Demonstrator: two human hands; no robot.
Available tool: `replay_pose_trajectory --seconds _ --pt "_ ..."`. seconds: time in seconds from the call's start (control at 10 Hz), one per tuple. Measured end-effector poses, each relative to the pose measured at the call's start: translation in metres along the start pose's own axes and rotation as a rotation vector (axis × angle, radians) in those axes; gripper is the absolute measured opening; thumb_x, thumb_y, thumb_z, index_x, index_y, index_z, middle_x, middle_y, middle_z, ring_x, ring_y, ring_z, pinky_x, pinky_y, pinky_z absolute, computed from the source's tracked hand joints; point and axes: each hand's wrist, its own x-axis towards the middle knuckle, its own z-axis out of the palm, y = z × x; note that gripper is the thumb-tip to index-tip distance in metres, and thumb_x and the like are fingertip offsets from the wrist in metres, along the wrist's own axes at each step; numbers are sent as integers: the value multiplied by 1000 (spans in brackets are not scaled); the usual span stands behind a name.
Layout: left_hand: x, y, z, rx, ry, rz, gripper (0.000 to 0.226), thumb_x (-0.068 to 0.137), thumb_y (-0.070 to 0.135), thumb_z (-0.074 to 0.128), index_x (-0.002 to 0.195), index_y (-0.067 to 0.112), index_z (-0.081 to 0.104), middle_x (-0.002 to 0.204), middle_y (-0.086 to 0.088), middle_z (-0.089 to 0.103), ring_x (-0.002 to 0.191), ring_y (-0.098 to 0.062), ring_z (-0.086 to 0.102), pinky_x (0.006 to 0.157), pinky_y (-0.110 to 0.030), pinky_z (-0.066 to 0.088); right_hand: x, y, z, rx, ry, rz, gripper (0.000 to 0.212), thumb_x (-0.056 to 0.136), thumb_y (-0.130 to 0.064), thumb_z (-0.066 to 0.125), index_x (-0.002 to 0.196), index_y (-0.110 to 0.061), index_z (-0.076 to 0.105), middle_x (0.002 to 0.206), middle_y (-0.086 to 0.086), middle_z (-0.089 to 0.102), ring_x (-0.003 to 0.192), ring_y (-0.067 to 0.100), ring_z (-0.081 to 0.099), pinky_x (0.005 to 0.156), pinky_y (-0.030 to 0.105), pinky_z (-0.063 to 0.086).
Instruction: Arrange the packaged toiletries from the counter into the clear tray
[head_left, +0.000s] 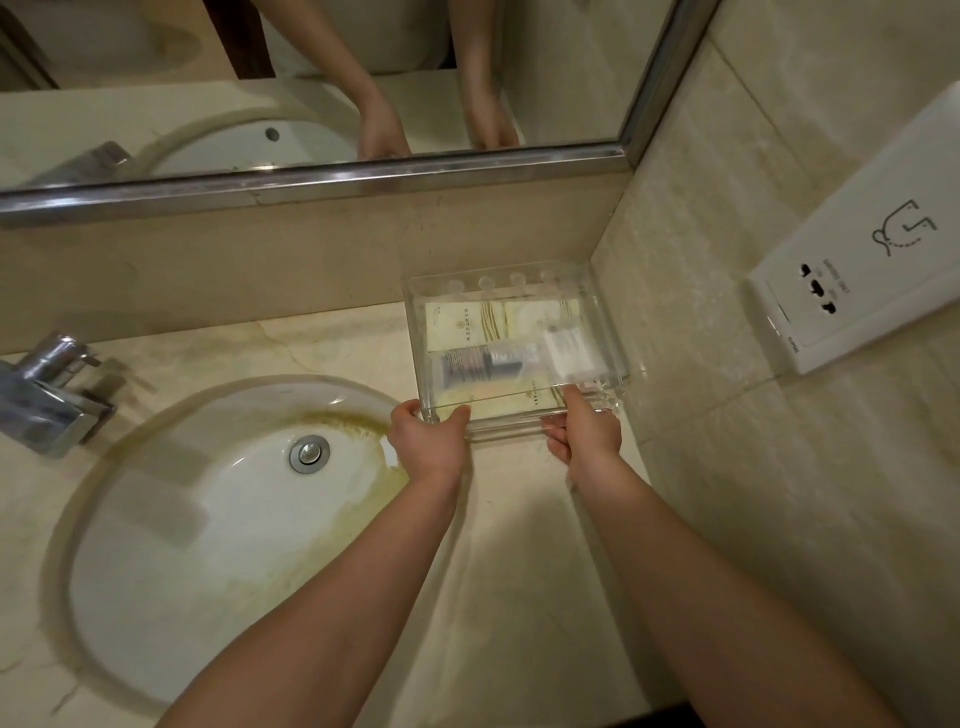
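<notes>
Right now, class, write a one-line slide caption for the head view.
Left hand and right hand grip the clear tray of packaged toiletries beside the sink.

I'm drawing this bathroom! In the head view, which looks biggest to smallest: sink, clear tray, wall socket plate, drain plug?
1. sink, largest by far.
2. clear tray and wall socket plate look alike; the plate runs off the edge, so unranked.
3. drain plug, smallest.
</notes>
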Motion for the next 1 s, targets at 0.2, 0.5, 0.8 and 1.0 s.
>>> replay_pose_trajectory --seconds 0.2,0.5,0.8,1.0 --pt "-9 -7 -5 28 -86 135 82 58 33 79 131 18 45 125 -8 55 100 -20 63 90 -39 55 -9 13 -14 -32 -96 -115 13 86 -14 63 89 -2 59 70 7 63 51 16 63 40 24 45" --pt "3 -6 -5 220 -75 337 60 58 32 81 110 17 56 108 -6 63 96 -25 64 77 -38 59 -7 7 -6 14 -138 -72 24 96 -5 59 108 16 61 72 13 66 56 11 72 53 18 57" --pt "6 11 -9 310 -22 333 46 70 29 84 102 10 56 101 -6 61 80 -22 61 69 -34 52 -7 -10 13 130 -179 -27 41 92 7 59 132 11 51 93 21 69 63 14 72 54 19 57" --pt "0 8 -33 282 -52 322 63 81 15 75 137 7 46 129 -10 54 114 -27 57 93 -32 45 -27 -11 3 19 -211 -51 40 91 -1 62 128 10 54 82 14 66 60 11 68 48 19 54"
